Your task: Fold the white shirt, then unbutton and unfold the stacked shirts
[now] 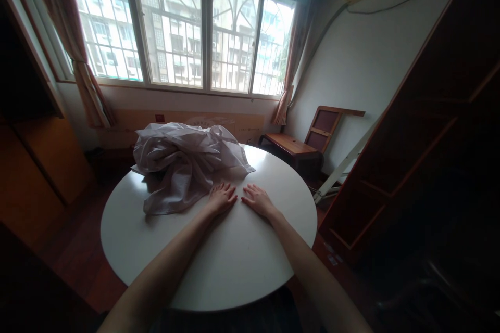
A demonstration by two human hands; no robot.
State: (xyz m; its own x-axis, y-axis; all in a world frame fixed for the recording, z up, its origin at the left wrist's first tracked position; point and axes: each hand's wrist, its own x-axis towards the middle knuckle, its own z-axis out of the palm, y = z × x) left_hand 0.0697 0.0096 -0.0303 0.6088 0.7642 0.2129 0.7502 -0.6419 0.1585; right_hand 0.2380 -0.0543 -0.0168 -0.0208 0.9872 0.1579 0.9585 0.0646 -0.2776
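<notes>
Both hands lay flat, palms down, on the round white table (219, 270), fingers spread and holding nothing. The left hand (221, 199) rested just beside the near edge of a crumpled white garment (183, 161), its fingertips close to the cloth's hem but, as far as could be told, not gripping it. The right hand (257, 201) sat near the left, on bare tabletop, apart from the fabric.

The garment, probably a shirt or light gown, was heaped on the far left part of the table, toward the window (187, 26), with one flap trailing forward toward the left hand. It looked thin, soft and light, with a slight sheen, so it would likely slide easily on the smooth top and sag rather than hold any shape. A pinch at the trailing flap or at a seam or collar edge, if one could be found in the folds, seemed the soundest place to take hold; the bundle's middle would only bunch up.

Beyond the table stood a wooden chair (308, 140) against the white wall, curtains (78, 57) at the window's sides, and dark shelving (429, 130) on the right.
</notes>
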